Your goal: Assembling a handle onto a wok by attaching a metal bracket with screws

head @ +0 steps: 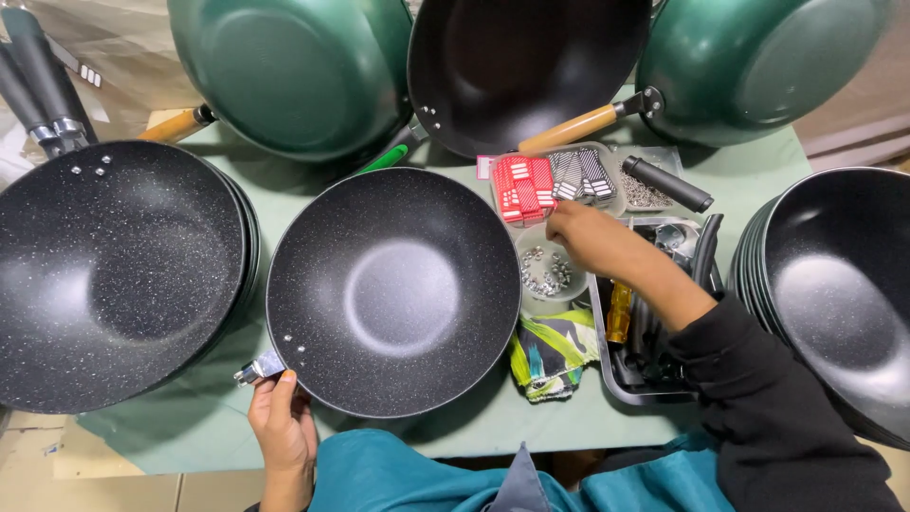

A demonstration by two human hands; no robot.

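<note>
Nearest me, at about seven o'clock, my left hand (pixel 282 429) pinches the metal handle bracket (pixel 258 367) of the black speckled wok (pixel 393 292), thumb and fingers closed on it. That wok sits rim up at the centre of the green-covered bench (pixel 474 431). At four o'clock from it lies a green patterned cloth (pixel 553 351), and beside that a dark tray (pixel 616 374) of tools. My right hand (pixel 580 235) reaches out at two o'clock over a small bowl of silver screws (pixel 547 275), its fingers curled against the red packets (pixel 523 188); whether it grips one I cannot quite tell. A stack of speckled woks (pixel 118 275) sits at nine o'clock, another stack (pixel 834 294) at three. Farthest off, at twelve, two green woks (pixel 294 71) (pixel 758 62) and a black one (pixel 526 66) lean on edge.
</note>
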